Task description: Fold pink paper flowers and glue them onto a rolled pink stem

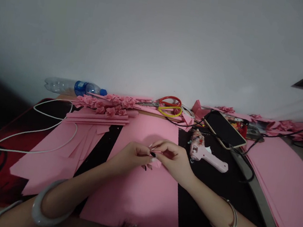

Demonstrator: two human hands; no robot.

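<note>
My left hand (133,156) and right hand (175,161) pinch one pink paper piece (157,163), presumably for control, the glue gun (205,155) handy at three o'clock.

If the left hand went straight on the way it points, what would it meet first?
Most likely the right hand, just past the small folded pink paper both hold; exact depth there is unclear.

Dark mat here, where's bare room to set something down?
Bare mat lies between the glue gun, your right forearm and its right edge; the middle pink sheet is mostly bare in its near half. Crowded: along the wall with paper roses, scissors and phone, and mid-sheet, where your left hand and right hand hold a pink piece.
</note>
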